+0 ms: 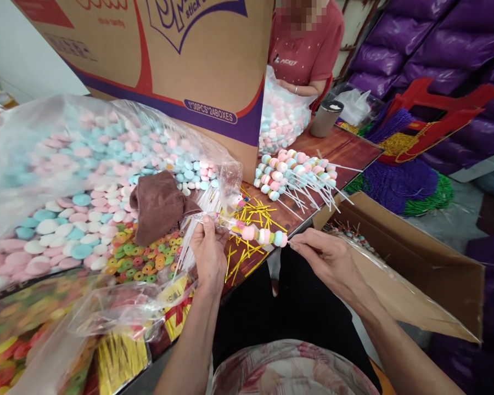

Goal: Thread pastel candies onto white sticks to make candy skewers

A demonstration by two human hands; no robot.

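Note:
Between my hands, above the table's front edge, lies a candy skewer (264, 236) of pink, white, yellow and blue marshmallows. My left hand (209, 249) pinches a clear plastic wrapper (224, 219) at the skewer's left end. At the other end the fingers of my right hand (327, 253) are closed on the skewer's stick, mostly hidden by them. Gold twist ties (257, 211) are scattered just behind the skewer. White sticks (185, 247) lie beside my left hand. A brown cloth (158, 203) rests on the candies to its left.
Finished marshmallow skewers (296, 170) are piled at the back. A large carton (168, 66) stands behind a bag of marshmallows (86, 137). Gummy rings (148, 255) lie at left. An open cardboard box (428, 263) is at right. Across the table sits another person (304, 49) near a tumbler (327, 118).

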